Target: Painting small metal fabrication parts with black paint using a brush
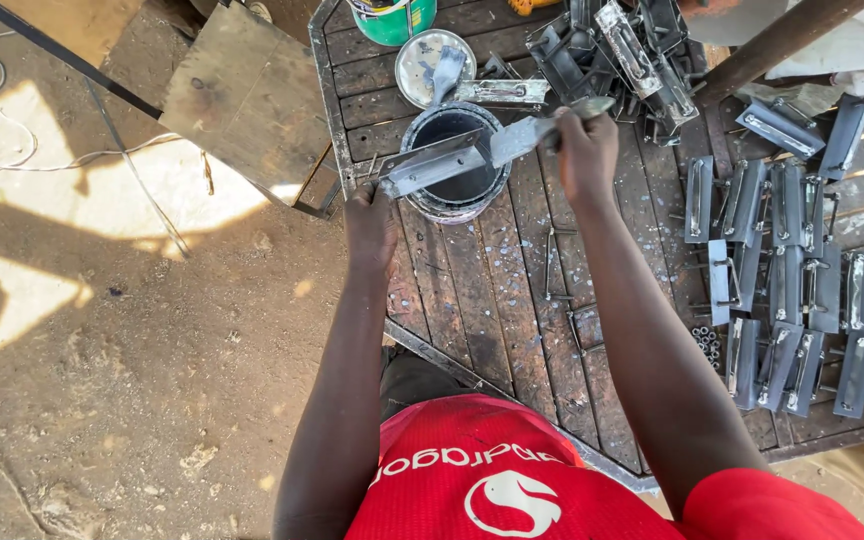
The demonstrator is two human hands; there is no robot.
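Over the paint tin (455, 160), near the far left corner of the slatted table (512, 300), I hold a long grey metal bracket (472, 155) flat across the tin's mouth. My left hand (370, 225) is closed around its near end at the table's left edge, fingers wrapped under the metal and thumb on top, a full tight hold with no gap showing. My right hand (585, 150) is closed too, pinching what looks like a brush handle (552, 125) whose flat grey blade lies along the top of the bracket; whether bristles are touching the metal I cannot tell, since the tip blends with the grey coat. I judge this to be the coating step: the piece sits over the dark paint so drips fall back into the tin. Beyond the tin lie its lid (430, 62) and a green can (392, 18), and a heap of parts (617, 55) sits at the far edge. Along the right edge finished grey brackets (802, 290) lie in rows, just beside one another. As I read it, the next move calls for a steady left wrist, a turn of the piece to reach its bare faces, and a clean lift so wet paint does not smear on the tin's rim.
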